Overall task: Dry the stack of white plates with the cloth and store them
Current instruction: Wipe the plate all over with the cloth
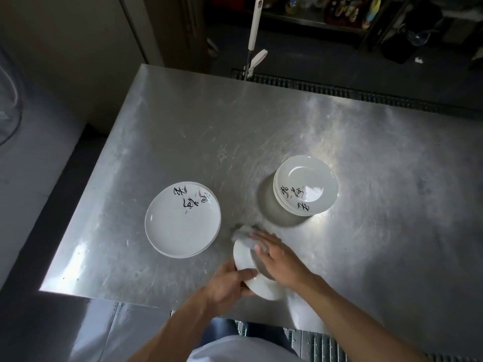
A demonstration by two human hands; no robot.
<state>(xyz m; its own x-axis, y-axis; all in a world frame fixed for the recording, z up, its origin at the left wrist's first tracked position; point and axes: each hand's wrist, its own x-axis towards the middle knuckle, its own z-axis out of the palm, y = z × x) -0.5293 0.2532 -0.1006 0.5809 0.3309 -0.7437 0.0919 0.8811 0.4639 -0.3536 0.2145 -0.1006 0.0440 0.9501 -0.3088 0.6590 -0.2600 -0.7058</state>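
Currently you're working at the steel table (300, 121): plate stack (182, 220) sitting left, taller stack (305, 185) right. Your left hand (230, 283) is gripping the tilted plate (252, 282) by its rim, fingers curled. Your right hand (277, 259), fingers straight and together, is pressing the grey cloth (244, 234) into it.

On the steel table (261, 121), the left plate stack (183, 220) sits well apart from the right plate stack (305, 185), which is farther back. Before them stands 1 tilted plate (261, 287), the cloth (241, 233) at its far rim.

White plates (183, 220), black calligraphy; grey cloth (244, 235)
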